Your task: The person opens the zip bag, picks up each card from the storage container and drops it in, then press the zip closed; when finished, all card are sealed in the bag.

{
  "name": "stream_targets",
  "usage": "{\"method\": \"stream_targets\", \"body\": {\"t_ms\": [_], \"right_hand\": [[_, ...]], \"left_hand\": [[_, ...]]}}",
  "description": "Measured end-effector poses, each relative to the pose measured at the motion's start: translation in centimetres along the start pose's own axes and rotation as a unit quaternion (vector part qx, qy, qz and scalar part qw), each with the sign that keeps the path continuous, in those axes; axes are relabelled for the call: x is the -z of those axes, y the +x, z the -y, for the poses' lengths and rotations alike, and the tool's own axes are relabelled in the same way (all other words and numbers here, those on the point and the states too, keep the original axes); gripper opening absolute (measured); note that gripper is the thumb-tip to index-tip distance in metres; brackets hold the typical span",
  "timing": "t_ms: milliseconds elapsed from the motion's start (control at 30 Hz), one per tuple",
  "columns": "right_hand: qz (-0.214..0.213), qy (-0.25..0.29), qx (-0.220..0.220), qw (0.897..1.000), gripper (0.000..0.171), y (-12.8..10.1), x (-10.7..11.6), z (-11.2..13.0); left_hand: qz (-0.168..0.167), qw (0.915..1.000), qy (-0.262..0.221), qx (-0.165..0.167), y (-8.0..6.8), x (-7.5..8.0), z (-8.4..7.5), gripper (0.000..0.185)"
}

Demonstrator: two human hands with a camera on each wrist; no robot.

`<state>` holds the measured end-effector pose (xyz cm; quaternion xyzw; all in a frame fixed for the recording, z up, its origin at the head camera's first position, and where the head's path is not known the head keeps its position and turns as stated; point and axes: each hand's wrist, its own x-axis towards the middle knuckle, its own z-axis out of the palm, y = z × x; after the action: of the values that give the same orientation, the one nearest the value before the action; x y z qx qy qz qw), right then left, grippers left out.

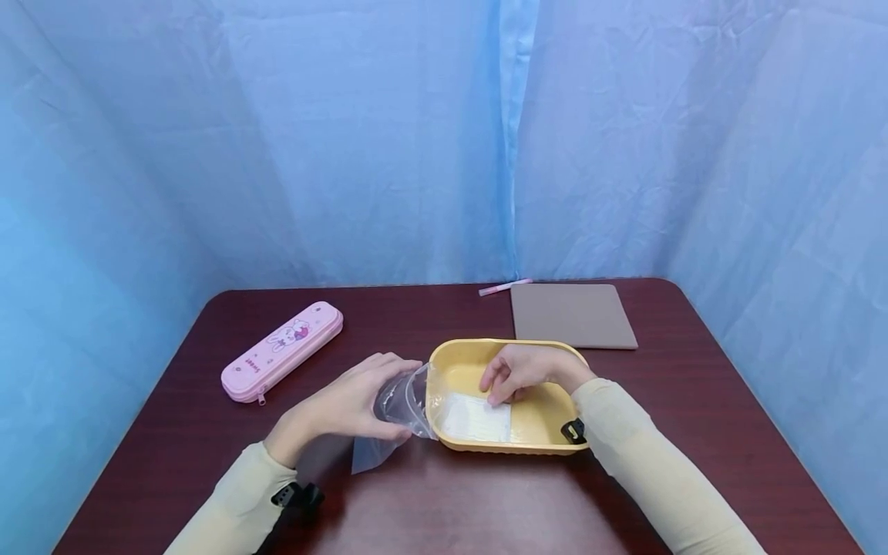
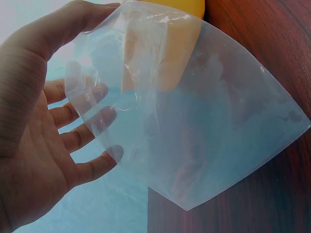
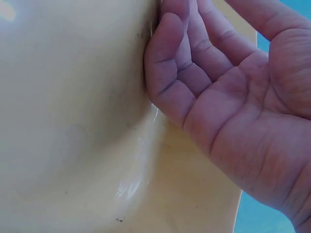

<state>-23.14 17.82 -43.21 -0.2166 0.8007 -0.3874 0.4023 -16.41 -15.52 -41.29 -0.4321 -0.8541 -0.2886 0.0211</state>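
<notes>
A yellow oblong tray (image 1: 444, 356) stands on the dark red table (image 1: 451, 501), with a flat white sheet (image 1: 474, 421) lying in its left half. My right hand (image 1: 522, 373) reaches into the tray and its bent fingertips press on the sheet's upper right corner; in the right wrist view the right hand (image 3: 218, 87) has its thumb held apart from the tray floor (image 3: 73, 97). Just left of the tray, my left hand (image 1: 343, 405) holds a clear plastic bag (image 1: 394, 416). Close up, the left hand (image 2: 34, 121) has its thumb over the bag (image 2: 194, 121) and its fingers behind it.
A pink pencil case (image 1: 280, 351) with a rabbit picture lies at the back left. A grey-brown flat pad (image 1: 572, 314) and a pink pen (image 1: 504, 287) lie at the back, behind the tray. Blue cloth hangs around the table on three sides.
</notes>
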Motion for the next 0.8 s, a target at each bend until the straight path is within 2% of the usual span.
{"method": "stream_targets", "body": {"t_ms": [267,633,800], "right_hand": [[0.015,-0.005,-0.005,1.0,0.024,0.05,-0.13,0.21],[0.046,-0.014,0.023,0.999,0.023,0.12,0.14,0.08],[0.037,-0.021,0.021,0.999,0.024,0.01,0.26,0.04]], "left_hand": [[-0.005,1.0,-0.003,-0.003,-0.2,0.03,-0.11,0.088],[0.0,1.0,-0.006,0.001,-0.13,0.12,-0.16,0.088],[0.0,1.0,-0.008,-0.002,-0.02,0.0,0.04,0.089]]}}
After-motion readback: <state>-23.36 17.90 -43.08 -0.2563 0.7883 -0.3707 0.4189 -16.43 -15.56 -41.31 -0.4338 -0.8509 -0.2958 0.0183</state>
